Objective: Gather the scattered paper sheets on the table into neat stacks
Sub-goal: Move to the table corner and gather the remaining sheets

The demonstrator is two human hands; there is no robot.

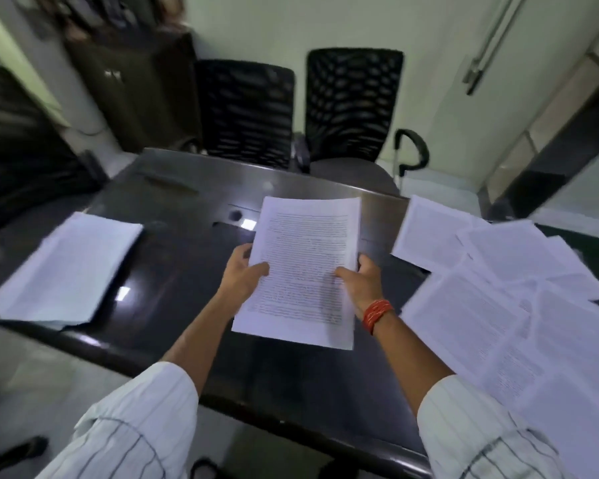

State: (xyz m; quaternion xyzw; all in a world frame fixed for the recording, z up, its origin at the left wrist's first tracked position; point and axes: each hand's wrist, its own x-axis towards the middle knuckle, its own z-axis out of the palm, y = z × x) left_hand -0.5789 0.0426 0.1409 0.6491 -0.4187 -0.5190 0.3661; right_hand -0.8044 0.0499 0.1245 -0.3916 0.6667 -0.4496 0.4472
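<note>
Both hands hold a bundle of printed sheets [305,250] above the middle of the dark table [173,264]. My left hand [244,274] grips the bundle's left edge, thumb on top. My right hand [360,281], with a red thread band at the wrist, grips its right edge. A squared stack of sheets [66,267] lies at the table's left end. Several loose sheets [491,305] lie overlapping and askew across the right side of the table.
Two black mesh office chairs [246,112] [351,102] stand behind the table's far edge. A dark cabinet [135,88] is at the back left, and a large dark chair [18,140] at the far left. A pen-like object [170,183] rests near the far edge.
</note>
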